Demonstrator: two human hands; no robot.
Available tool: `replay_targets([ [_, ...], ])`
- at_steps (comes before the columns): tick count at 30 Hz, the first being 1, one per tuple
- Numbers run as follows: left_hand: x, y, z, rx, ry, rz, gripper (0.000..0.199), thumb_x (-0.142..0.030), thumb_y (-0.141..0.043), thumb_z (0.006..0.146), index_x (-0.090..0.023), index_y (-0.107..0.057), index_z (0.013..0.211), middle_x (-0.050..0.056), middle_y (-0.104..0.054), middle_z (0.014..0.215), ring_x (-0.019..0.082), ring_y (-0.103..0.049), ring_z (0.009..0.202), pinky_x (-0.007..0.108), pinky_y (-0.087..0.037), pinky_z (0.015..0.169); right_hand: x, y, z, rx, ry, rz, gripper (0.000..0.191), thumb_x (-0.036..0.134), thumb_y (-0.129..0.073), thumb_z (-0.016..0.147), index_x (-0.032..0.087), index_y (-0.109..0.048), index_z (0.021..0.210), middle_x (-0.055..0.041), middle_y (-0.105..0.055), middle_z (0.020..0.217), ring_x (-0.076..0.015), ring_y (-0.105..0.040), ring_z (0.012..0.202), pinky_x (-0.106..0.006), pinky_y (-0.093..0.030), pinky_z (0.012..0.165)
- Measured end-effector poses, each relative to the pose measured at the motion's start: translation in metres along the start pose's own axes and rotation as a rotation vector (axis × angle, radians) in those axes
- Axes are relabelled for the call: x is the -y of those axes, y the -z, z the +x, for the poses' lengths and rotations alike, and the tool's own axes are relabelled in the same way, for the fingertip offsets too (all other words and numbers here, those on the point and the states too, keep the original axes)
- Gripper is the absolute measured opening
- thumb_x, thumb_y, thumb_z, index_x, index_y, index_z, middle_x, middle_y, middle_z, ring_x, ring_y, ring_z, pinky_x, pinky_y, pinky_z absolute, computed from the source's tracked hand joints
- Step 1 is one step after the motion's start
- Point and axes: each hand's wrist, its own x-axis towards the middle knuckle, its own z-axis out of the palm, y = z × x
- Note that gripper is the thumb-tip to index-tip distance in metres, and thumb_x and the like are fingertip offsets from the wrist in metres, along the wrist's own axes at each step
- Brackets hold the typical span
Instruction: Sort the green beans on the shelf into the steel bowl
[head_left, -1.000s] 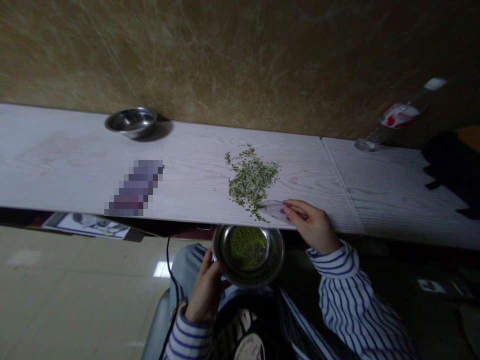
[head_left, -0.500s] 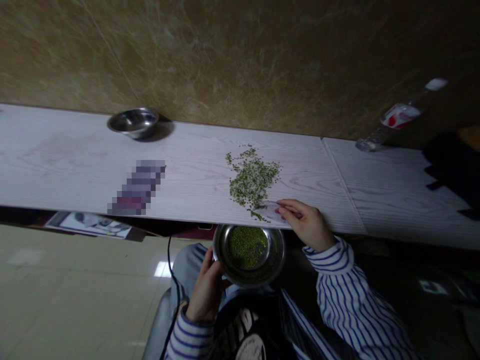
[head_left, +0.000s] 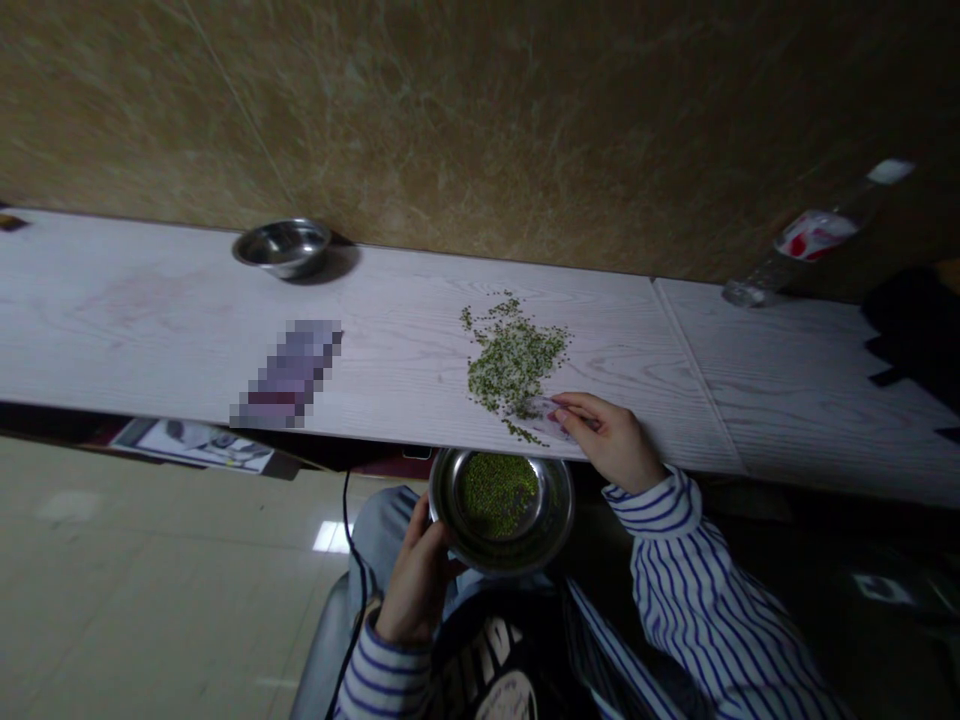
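My left hand (head_left: 416, 575) grips the left rim of a steel bowl (head_left: 561, 515), just under the table's front edge. Green mung beans (head_left: 495, 490) cover much of the bowl's bottom. Above it on the tabletop, more mung beans (head_left: 517, 355) lie spread in a loose patch. My right hand (head_left: 611, 435) pinches a thin pale purple sheet, perhaps a card (head_left: 546, 412), between thumb and fingers. The sheet lies low against the table, its far end touching the near edge of the patch. A short line of beans trails toward the table edge.
A second steel bowl (head_left: 283, 250) stands near the wall on the left. In front of it lies a pixelated flat object (head_left: 289, 375). A clear bottle (head_left: 810, 235) with a white cap stands at the right, beside a dark item (head_left: 911, 325). A black cable (head_left: 349, 525) hangs below.
The camera view has shifted slightly, so the table's things appear further right. My right hand has moved the sheet a little leftward into the beans. My left hand still holds the bowl.
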Motion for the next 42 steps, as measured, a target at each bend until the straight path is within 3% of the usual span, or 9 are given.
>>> replay_targets([
  [10, -0.002, -0.001, -0.001, -0.016, -0.002, -0.001, 0.058, -0.022, -0.060, 0.068, -0.028, -0.045, 0.124, 0.000, -0.060, 0.087, 0.013, -0.053, 0.072, 0.026, -0.044, 0.063, 0.009, 0.001, 0.001, 0.046, 0.006, -0.009, 0.025, 0.031, -0.058, 0.081, 0.021, -0.066, 0.102, -0.0051, -0.072, 0.092, -0.0188, -0.068, 0.087, -0.032, -0.055, 0.079],
  [17, -0.004, 0.000, -0.002, -0.030, 0.007, 0.011, 0.058, -0.021, -0.060, 0.064, -0.027, -0.048, 0.121, -0.002, -0.057, 0.079, 0.013, -0.051, 0.067, 0.027, -0.044, 0.061, 0.011, -0.005, 0.008, 0.064, 0.018, 0.005, 0.025, 0.030, -0.057, 0.081, 0.021, -0.067, 0.102, -0.0049, -0.072, 0.093, -0.0181, -0.068, 0.086, -0.034, -0.055, 0.080],
  [28, -0.005, -0.003, -0.003, -0.029, 0.000, 0.019, 0.058, -0.019, -0.058, 0.063, -0.027, -0.048, 0.120, -0.002, -0.057, 0.080, 0.012, -0.051, 0.066, 0.028, -0.045, 0.060, 0.019, 0.000, 0.005, 0.169, 0.051, -0.024, 0.024, 0.030, -0.057, 0.082, 0.023, -0.068, 0.102, -0.0040, -0.072, 0.095, -0.0179, -0.068, 0.087, -0.033, -0.055, 0.082],
  [37, 0.003, -0.008, 0.000, 0.015, 0.003, -0.004, 0.056, -0.018, -0.058, 0.067, -0.027, -0.048, 0.122, 0.000, -0.060, 0.089, 0.010, -0.052, 0.068, 0.023, -0.044, 0.060, 0.001, 0.021, -0.019, -0.078, -0.064, -0.008, 0.028, 0.036, -0.059, 0.080, 0.018, -0.065, 0.102, -0.0077, -0.072, 0.089, -0.0200, -0.069, 0.078, -0.033, -0.057, 0.072],
  [42, 0.006, -0.009, 0.000, 0.037, -0.009, -0.021, 0.054, -0.021, -0.060, 0.066, -0.028, -0.051, 0.119, 0.001, -0.062, 0.093, 0.011, -0.053, 0.070, 0.024, -0.045, 0.063, -0.002, 0.013, -0.030, -0.114, -0.121, 0.019, 0.032, 0.039, -0.059, 0.080, 0.016, -0.065, 0.103, -0.0082, -0.072, 0.082, -0.0186, -0.068, 0.064, -0.032, -0.057, 0.062],
])
